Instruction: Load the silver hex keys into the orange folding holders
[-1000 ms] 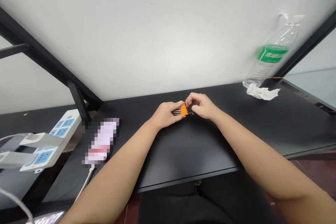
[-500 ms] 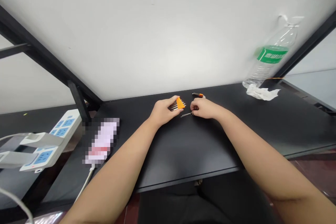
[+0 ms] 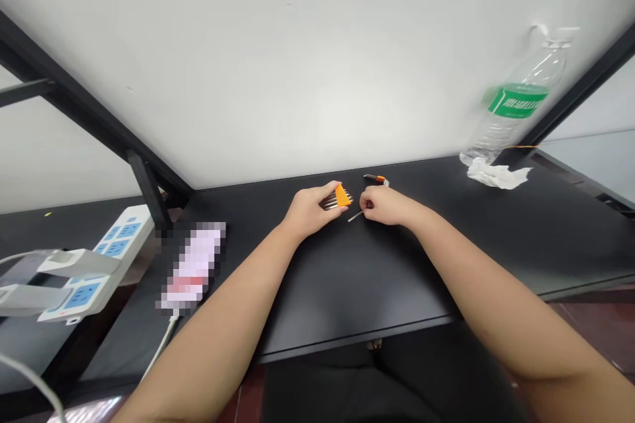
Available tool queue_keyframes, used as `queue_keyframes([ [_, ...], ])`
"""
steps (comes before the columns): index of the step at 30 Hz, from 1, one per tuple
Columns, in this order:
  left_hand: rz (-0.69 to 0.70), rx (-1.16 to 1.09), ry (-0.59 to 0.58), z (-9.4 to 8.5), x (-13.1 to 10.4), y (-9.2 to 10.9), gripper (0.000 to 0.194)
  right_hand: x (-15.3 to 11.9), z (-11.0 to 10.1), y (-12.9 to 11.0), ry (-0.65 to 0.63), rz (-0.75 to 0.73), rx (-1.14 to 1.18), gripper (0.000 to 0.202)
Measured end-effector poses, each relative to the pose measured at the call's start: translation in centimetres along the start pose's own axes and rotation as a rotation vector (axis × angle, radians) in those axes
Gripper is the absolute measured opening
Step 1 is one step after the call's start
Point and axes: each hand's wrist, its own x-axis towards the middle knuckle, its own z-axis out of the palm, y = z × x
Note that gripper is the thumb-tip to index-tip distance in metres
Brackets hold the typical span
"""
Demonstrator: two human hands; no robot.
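My left hand (image 3: 313, 210) is closed around an orange hex key holder (image 3: 342, 197). Several silver hex keys (image 3: 329, 202) run through it, their tips poking out toward the right. Just across a small gap, my right hand (image 3: 381, 204) pinches a thin metal rod, which looks like a hex key (image 3: 356, 216). Its free end points left and down, close above or on the black table; the rest is hidden by my fingers. Behind my right hand lies a small black and orange piece (image 3: 377, 178) with a silver bent end.
On the right, a clear bottle with a green label (image 3: 518, 102) leans by the wall near a crumpled tissue (image 3: 498, 175). A blurred-out phone (image 3: 193, 268) with a white cable lies left, beside a white power strip (image 3: 106, 258). Black frame bars (image 3: 149, 188) rise at the left.
The rod in my right hand has turned; two thin lines showed before, one shows now. My left hand stays on the holder, almost unmoved.
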Motion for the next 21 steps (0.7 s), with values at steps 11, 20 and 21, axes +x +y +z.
queue_keyframes([
  [11, -0.001, 0.021, -0.005, 0.0, 0.1, 0.0, 0.055, -0.4, -0.9, -0.8, -0.093, 0.146, 0.059, 0.010],
  [20, -0.018, 0.001, -0.007, -0.1, 0.0, 0.1, 0.054, -0.6, -1.6, -0.1, 0.007, 0.066, 0.173, 0.020],
  [21, -0.021, -0.004, -0.009, -0.1, 0.0, 0.1, 0.054, -0.5, -1.7, -0.1, 0.066, 0.070, 0.171, 0.022],
])
